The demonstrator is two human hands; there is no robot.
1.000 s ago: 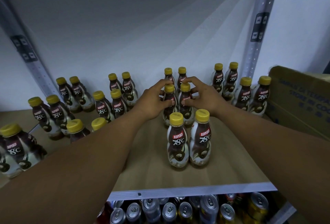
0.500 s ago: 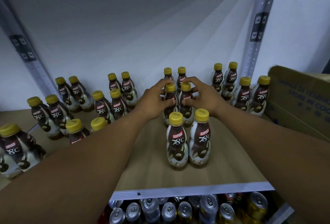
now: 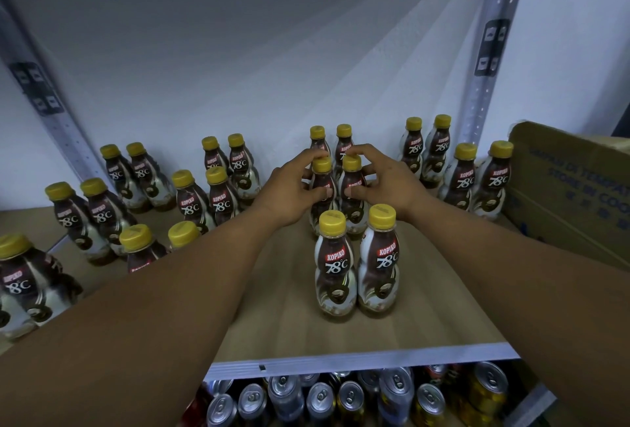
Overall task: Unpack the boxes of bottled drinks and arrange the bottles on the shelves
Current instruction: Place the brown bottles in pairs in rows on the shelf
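1. Hardly anything has changed over the last second: both arms still reach across the wooden shelf to the same two bottles in the middle row of the centre column.
2. The left hand grips the left bottle, with its thumb pressed on the front of the label and its fingers curled round behind the neck, as before.
3. The right hand grips the right bottle in the mirrored way, with its thumb on the label and its index finger arched over the yellow cap.
4. Both gripped bottles stand upright on the shelf, side by side and very close, where they stood a second ago. Whether they have crept slightly backward cannot be told.
5. Just behind them the back pair stands near the wall.
6. In front, clear of the hands, the front pair stands side by side near the shelf's edge and has not moved.
7. Other bottles stand in pairs across the left of the shelf. More stand on the right, beside a cardboard box, all as they were.
8. Cans sit on the level below.
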